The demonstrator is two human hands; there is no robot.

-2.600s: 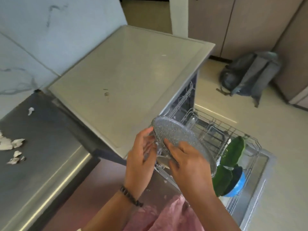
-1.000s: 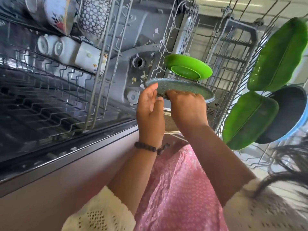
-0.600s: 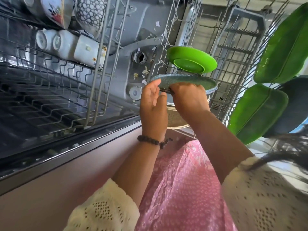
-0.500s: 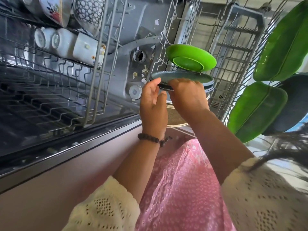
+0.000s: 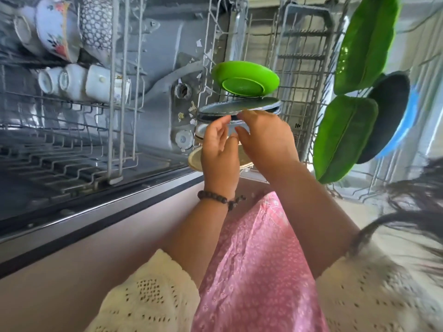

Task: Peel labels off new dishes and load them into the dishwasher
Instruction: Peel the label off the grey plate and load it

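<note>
a speckled grey plate (image 5: 239, 107) stands slotted in the dishwasher's lower rack (image 5: 302, 75), just beside a green bowl (image 5: 245, 79), with a narrow gap between them and a beige plate (image 5: 195, 161) on its other side. the right hand (image 5: 266, 140) touches the grey plate's rim with relaxed fingers. the left hand (image 5: 219, 149) hovers loosely open beside it, holding nothing.
</note>
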